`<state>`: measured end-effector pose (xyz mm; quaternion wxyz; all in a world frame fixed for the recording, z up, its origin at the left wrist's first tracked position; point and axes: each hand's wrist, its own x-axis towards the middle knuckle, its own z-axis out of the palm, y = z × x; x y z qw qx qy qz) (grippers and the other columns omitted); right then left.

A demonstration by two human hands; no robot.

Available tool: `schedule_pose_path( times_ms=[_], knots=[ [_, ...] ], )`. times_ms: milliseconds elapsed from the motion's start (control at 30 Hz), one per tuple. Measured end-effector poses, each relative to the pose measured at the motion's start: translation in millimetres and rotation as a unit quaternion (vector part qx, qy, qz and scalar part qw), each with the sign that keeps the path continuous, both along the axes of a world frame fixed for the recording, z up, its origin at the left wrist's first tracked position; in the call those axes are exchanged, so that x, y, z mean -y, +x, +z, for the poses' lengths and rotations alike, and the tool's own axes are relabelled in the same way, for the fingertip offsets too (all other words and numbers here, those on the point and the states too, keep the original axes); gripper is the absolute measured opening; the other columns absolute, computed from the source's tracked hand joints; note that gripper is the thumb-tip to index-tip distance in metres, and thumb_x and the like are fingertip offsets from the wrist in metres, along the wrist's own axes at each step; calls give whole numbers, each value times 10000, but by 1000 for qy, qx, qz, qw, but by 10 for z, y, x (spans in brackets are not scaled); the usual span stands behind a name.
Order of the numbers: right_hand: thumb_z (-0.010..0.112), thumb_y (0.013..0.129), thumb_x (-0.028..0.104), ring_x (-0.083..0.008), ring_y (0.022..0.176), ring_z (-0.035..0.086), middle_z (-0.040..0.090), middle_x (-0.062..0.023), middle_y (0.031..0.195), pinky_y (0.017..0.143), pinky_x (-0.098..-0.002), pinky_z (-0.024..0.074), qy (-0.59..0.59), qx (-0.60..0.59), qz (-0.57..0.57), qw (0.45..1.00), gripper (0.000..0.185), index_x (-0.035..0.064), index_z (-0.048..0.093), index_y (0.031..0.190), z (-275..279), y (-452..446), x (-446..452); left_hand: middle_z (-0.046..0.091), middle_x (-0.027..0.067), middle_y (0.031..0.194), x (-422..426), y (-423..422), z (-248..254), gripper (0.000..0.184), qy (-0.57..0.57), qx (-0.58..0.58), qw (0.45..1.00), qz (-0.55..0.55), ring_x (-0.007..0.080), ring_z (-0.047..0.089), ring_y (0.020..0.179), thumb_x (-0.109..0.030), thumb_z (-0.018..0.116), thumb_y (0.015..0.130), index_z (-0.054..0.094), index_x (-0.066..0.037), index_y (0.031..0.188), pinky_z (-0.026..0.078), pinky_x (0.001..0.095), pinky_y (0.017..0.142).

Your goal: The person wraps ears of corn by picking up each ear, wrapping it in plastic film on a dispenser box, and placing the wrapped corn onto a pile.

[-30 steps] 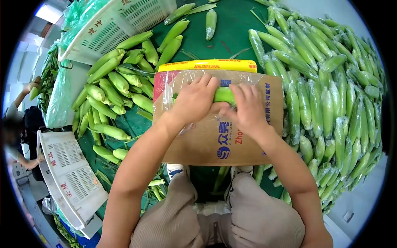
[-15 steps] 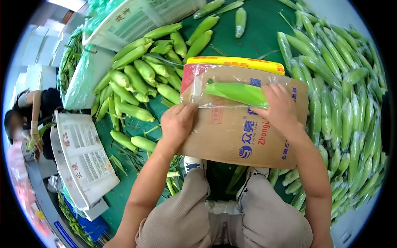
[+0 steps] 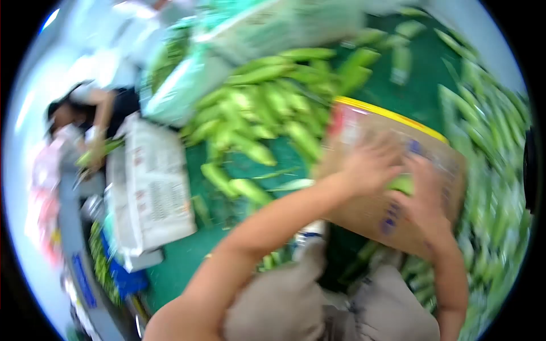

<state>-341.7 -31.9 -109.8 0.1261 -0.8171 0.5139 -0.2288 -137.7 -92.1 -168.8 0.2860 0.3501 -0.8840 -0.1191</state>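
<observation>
Both hands are over a brown cardboard box [image 3: 364,219] that lies across my knees. My left hand [image 3: 372,159] is blurred, palm down with its fingers stretched out, close against an ear of corn [image 3: 402,183] in green husk. My right hand [image 3: 424,184] has its thumb and fingers around the right part of that ear. Most of the ear is hidden under the hands, and the clear film around it cannot be made out in the blur. A yellow strip [image 3: 392,118] runs along the box's far edge.
Unwrapped corn [image 3: 259,102] is heaped on the green surface [image 3: 227,221] at the left. Film-wrapped corn [image 3: 489,170] is piled on the right. A white crate [image 3: 284,28] stands at the back, another crate [image 3: 159,187] at the left. Beyond it sits another person [image 3: 102,119].
My left hand has moved right from the box's left side onto the ear of corn. The hands have come together, and the ear is now mostly covered. The view has swung and blurred.
</observation>
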Motion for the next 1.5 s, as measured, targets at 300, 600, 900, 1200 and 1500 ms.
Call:
schedule_pose_path(
  times_ms=[300,600,900,1200,1500],
  knots=[
    [850,727,126,-385,1414,439,486,-182,1510,1185,-443,354,-11,-117,-24,993,888,12,438,1506,-985,-564,1342,645,140,1140,527,-247,387,309,95,-153,982,62,335,564,1252,-157,658,773,666,-32,1055,303,618,1181],
    [767,645,69,-179,1142,596,636,-104,1223,1014,-315,460,477,68,87,872,635,-10,600,1252,-116,-264,1080,687,116,1080,75,-91,-33,365,-110,35,993,28,295,662,976,-239,672,781,621,-66,1099,484,465,857],
    [604,896,114,-366,1522,345,453,-138,1596,1262,-517,220,153,-91,222,959,491,82,611,1385,-310,-115,1216,754,159,987,64,-82,597,383,196,174,962,-75,321,738,971,-230,794,706,713,-42,1029,573,424,823],
    [633,907,304,-382,1517,321,464,-121,1581,1263,-584,172,5,-147,261,954,535,86,601,1394,-470,-40,1004,715,205,1123,-790,-59,638,530,380,249,865,-215,350,698,1043,-357,830,650,735,-57,1077,562,469,883],
    [989,493,396,-325,1096,656,680,-170,1184,976,-445,509,480,28,253,840,1085,-27,520,1376,214,-108,-515,546,310,1354,-1266,242,316,874,478,253,733,-413,433,561,1254,-403,898,627,594,61,1303,490,504,1039]
  ],
)
